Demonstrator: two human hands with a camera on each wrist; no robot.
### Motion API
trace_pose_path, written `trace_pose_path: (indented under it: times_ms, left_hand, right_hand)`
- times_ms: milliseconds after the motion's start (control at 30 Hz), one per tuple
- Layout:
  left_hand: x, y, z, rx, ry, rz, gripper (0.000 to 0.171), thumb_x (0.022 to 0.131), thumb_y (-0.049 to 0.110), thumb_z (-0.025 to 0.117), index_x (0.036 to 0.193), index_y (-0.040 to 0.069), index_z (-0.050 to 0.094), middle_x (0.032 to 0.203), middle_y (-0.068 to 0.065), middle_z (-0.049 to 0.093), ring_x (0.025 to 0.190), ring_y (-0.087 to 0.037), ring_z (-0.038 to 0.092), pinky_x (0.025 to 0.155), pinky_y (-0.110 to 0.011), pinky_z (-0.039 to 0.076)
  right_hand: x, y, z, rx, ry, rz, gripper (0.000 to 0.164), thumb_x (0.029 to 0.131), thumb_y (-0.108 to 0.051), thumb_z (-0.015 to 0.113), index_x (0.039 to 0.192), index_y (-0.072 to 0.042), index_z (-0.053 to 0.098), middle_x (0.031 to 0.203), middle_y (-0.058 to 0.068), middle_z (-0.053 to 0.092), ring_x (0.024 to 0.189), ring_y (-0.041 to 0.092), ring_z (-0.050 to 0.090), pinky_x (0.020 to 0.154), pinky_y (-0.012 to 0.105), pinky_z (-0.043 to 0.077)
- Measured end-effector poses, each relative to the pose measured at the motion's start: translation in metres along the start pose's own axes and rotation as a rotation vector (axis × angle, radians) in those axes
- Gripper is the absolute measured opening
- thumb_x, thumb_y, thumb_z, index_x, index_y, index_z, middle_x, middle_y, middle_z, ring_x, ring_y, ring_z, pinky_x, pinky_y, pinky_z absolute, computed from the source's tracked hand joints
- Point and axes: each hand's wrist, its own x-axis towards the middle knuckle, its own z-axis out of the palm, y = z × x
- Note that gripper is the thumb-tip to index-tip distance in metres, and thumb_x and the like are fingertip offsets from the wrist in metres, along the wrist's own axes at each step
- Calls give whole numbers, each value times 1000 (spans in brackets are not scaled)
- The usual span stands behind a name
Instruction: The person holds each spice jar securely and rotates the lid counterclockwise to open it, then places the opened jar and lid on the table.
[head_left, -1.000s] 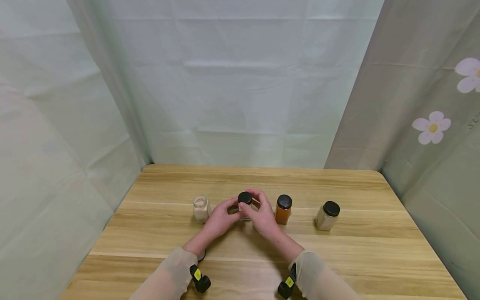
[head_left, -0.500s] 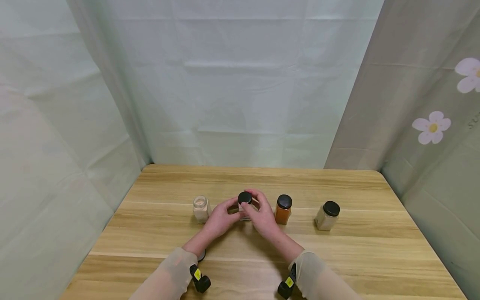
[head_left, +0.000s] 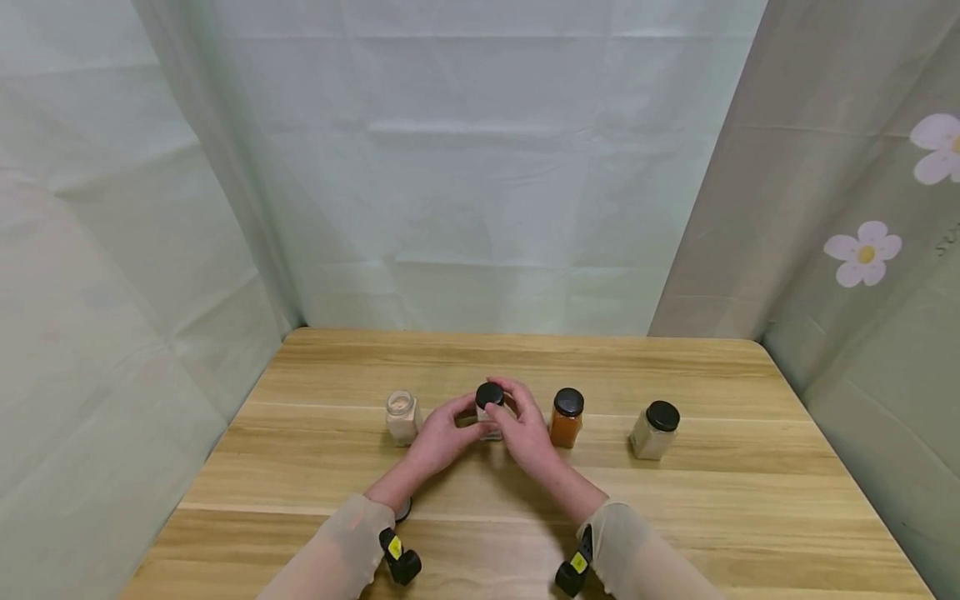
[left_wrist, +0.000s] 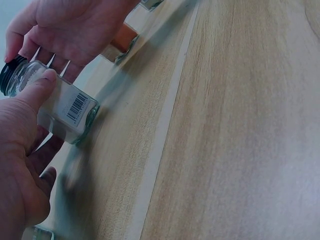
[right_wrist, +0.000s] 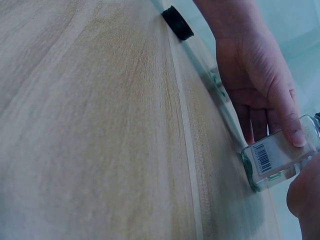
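A clear glass spice jar [left_wrist: 55,122] with a barcode label stands on the table in the middle of the head view. My left hand [head_left: 441,439] grips its body, thumb across the label side and fingers behind. At the top, the fingers and thumb of my right hand [head_left: 527,432] pinch the jar's black screw lid [head_left: 490,392]. Left of the hands is an uncapped jar [head_left: 402,422] of pale powder. A loose black lid [right_wrist: 177,23] lies on the table by my left forearm, which partly hides it in the head view.
Right of my hands stands a black-lidded jar [head_left: 566,429] of orange powder. Farther right is another capped jar [head_left: 651,437] with pale contents. All stand on a wood-grain table [head_left: 720,517], with hanging cloth [head_left: 480,183] behind and at both sides.
My right thumb has shifted slightly to the right along the lid's edge. The left hand keeps its hold, and the jars stay in place.
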Motion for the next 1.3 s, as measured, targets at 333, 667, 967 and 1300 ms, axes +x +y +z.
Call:
trace_pose_path:
  times_ms: [333, 667, 967, 1300]
  left_hand:
    - [1, 1, 0, 12, 9, 7, 53, 87, 38, 83, 136, 28, 66, 123, 3, 70, 123, -17, 60, 107, -46, 44]
    - [1, 0, -1, -26, -14, 12, 54, 90, 31, 81, 141, 21, 63, 130, -1, 67, 124, -19, 59, 105, -44, 47]
    - [0, -2, -1, -27, -10, 17, 51, 93, 26, 79, 141, 18, 64, 141, -6, 61, 127, -25, 58, 104, -48, 47]
    - [0, 0, 0, -28, -6, -6, 51, 93, 25, 79, 140, 17, 64, 141, -7, 61, 129, -26, 57, 106, -48, 45]
  right_hand:
    - [-1, -1, -1, -21, -14, -17, 44, 103, -6, 57, 146, -12, 54, 153, 11, 42, 143, 40, 38, 113, 52, 36]
    - [-1, 0, -1, -20, -1, -11, 57, 100, -20, 70, 151, -11, 46, 154, 13, 45, 144, 36, 36, 119, 56, 23]
    - [-1, -1, 1, -1, 16, 7, 59, 94, -16, 77, 145, -9, 48, 148, 11, 48, 144, 41, 33, 117, 61, 25]
    - [-4, -25, 3, 9, 44, 48, 59, 90, -5, 78, 141, 3, 47, 143, 23, 49, 141, 47, 36, 115, 63, 26]
